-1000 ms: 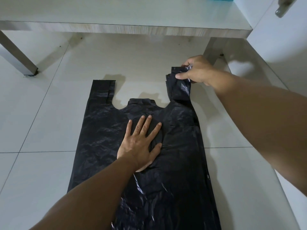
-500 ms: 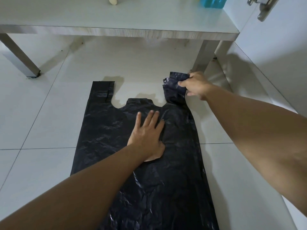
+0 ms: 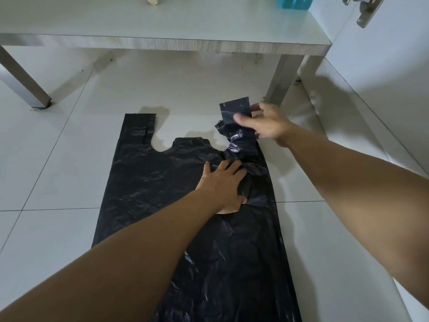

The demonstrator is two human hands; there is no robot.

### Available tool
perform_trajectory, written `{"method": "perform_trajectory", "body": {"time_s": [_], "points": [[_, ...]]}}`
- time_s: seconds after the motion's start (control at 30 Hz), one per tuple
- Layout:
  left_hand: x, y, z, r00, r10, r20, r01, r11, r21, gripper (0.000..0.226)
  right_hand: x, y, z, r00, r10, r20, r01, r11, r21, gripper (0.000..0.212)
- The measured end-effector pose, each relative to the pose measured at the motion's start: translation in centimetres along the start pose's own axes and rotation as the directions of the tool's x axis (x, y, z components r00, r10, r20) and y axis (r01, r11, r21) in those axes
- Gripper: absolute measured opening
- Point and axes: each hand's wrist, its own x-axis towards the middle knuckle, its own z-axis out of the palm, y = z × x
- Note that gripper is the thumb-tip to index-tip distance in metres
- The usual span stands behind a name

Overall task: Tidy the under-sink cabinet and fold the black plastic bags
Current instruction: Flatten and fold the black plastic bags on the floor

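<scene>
**Bag handle finally coming up straight**

So vs a sec ago, my left hand (image 3: pixel 222 184) has slid further right across the black bag (image 3: pixel 162 182), now right under the right handle (image 3: pixel 235 110), which stands up flatter instead of scrunched. Left is palm down, fingers together, pressing the plastic. My right hand (image 3: pixel 267 124) pinches that handle btw thumb and fingers. Bag lies flat on the white tile floor (image 3: pixel 58 159), left handle (image 3: pixel 139 126) untouched. Low table (image 3: pixel 162 26) just beyond, its leg (image 3: pixel 282 82) near my right hand, blue thing (image 3: pixel 293 2) on top.
</scene>
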Motion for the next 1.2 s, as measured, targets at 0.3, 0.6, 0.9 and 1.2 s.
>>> {"method": "perform_trajectory", "body": {"time_s": [0.3, 0.6, 0.9, 1.2], "points": [[0.3, 0.4, -0.4, 0.999, -0.025, 0.025, 0.026, 0.999, -0.045, 0.08, 1.4, 1.8, 2.1, 0.984, 0.164, -0.075, -0.176, 0.963, -0.204, 0.037], [0.3, 0.3, -0.3, 0.999, -0.024, 0.035, 0.026, 0.998, -0.064, 0.08, 1.6, 1.0, 1.7, 0.92, 0.385, 0.07, -0.389, 0.919, 0.069, 0.096], [0.3, 0.1, 0.0, 1.0, -0.006, 0.027, 0.008, 0.998, -0.062, 0.079, 0.5, 3.1, 1.5, 0.966, 0.245, -0.087, -0.229, 0.961, 0.157, 0.061], [0.5, 0.1, 0.1, 0.999, -0.022, 0.038, 0.024, 0.999, -0.048, 0.081, 0.4, 2.6, 1.2, 0.965, 0.261, -0.005, -0.249, 0.927, 0.279, 0.04]]}}
